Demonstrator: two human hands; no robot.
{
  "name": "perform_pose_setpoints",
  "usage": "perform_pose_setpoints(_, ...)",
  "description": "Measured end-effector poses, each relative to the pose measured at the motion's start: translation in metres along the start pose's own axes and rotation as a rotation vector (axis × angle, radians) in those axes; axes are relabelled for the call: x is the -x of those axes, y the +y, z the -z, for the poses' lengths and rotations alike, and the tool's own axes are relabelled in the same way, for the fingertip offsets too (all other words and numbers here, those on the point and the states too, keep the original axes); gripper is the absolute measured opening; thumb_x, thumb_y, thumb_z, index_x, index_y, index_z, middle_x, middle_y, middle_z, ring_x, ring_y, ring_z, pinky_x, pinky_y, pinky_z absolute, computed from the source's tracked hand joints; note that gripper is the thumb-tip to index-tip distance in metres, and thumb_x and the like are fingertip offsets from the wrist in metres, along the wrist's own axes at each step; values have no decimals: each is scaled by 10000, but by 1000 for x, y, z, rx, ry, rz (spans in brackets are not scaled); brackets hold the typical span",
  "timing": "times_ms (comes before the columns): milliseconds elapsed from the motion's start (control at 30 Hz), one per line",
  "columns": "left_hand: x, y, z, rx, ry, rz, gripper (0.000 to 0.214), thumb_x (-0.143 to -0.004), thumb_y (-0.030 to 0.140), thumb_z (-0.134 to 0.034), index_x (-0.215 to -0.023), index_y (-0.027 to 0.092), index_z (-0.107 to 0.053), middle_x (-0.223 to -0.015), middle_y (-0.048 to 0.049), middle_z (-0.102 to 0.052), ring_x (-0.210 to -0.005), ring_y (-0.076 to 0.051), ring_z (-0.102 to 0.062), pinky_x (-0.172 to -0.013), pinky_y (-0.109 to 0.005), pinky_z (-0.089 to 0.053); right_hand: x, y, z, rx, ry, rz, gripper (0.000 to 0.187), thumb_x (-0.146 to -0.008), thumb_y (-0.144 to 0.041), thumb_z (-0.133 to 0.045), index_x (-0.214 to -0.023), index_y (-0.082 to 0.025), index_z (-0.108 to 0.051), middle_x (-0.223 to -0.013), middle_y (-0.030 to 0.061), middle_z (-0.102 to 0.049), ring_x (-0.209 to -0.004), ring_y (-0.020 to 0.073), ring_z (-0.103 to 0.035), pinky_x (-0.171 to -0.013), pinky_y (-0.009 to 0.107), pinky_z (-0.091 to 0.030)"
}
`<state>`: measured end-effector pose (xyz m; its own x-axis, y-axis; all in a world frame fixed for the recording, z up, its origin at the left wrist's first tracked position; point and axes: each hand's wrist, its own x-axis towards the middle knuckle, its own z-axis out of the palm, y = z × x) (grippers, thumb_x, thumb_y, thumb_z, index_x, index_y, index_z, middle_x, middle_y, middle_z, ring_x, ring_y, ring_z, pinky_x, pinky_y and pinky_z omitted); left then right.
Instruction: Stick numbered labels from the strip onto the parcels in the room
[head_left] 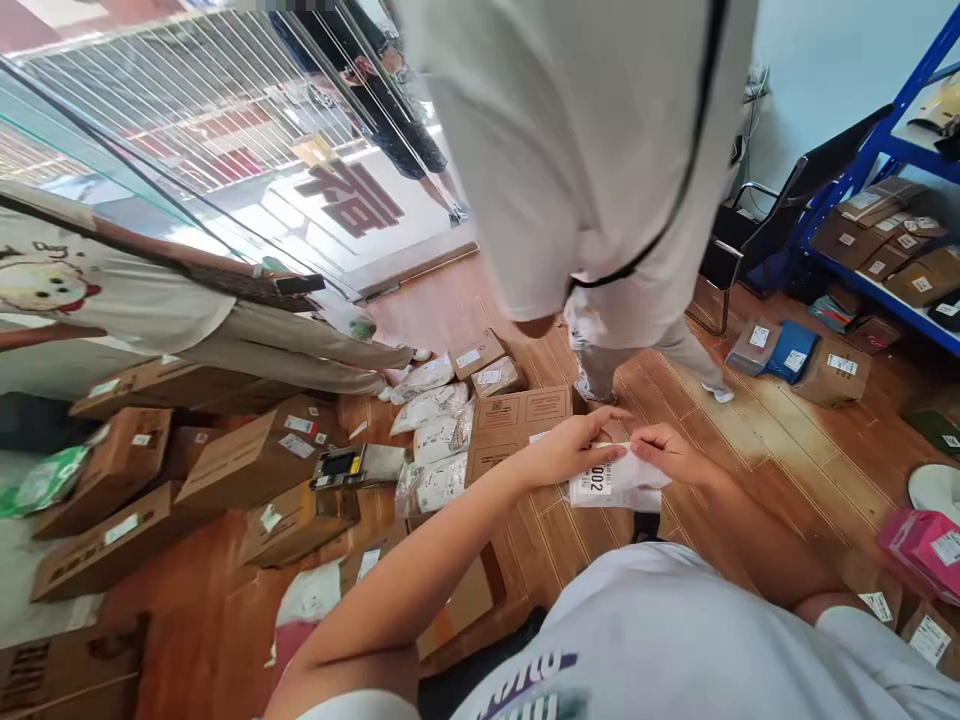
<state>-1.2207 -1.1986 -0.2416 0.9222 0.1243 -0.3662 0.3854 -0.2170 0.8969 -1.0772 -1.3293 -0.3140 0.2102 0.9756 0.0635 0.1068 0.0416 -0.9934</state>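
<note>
A small white parcel bag with a label reading "002" is held between both my hands above the wooden floor. My left hand grips its left edge, thumb over the label and fingers curled on top. From the right, my right hand pinches the bag's top edge. Just beyond my hands a person in a white shirt and light trousers stands facing me.
Cardboard boxes and white padded bags cover the floor at left, with a handheld scanner among them. A blue shelf rack with boxes stands at right. Another person sits at far left. A pink bag lies at right.
</note>
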Motion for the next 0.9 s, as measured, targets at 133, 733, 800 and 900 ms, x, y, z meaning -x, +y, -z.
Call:
perform_pose_setpoints(133, -21, -3, -7, -18, 8, 110, 506, -789, 647, -605, -845, 146, -638, -601, 52, -466, -568, -93, -363, -527, -226, -266, 9, -2, 21, 114, -60, 81, 488, -915, -601, -482, -627, -239, -637, -536, -13, -530, -496, 126, -484, -490, 257, -380)
perform_pose_setpoints(733, -133, 86, 85, 340, 626, -146, 350, -599, 395, -842, -825, 156, -723, -682, 0, -675, -550, -101, -568, -507, -195, -416, 63, 30, 244, -1007, 1027, 114, 350, -806, -328, -701, -629, -211, -424, -527, -99, -345, -467, 67, -391, -603, 236, -537)
perform_pose_setpoints(800, -155, 98, 78, 226, 359, -106, 357, -603, 421, -848, -800, 145, -739, -822, -54, -725, -636, -143, -629, -568, -235, -468, 48, 23, 243, -1092, 1062, 181, 374, -848, -293, -649, -610, -205, -375, -512, -102, -298, -446, 59, -363, -603, 220, -536)
perform_pose_setpoints(900, -207, 96, 42, 65, -63, -218, 344, -621, 466, -841, -726, 153, -743, -1100, -111, -715, -889, -220, -674, -739, -302, -506, 3, -2, 232, -1131, 952, 206, 432, -859, -301, -648, -607, -207, -310, -526, -99, -286, -447, 61, -358, -600, 234, -534)
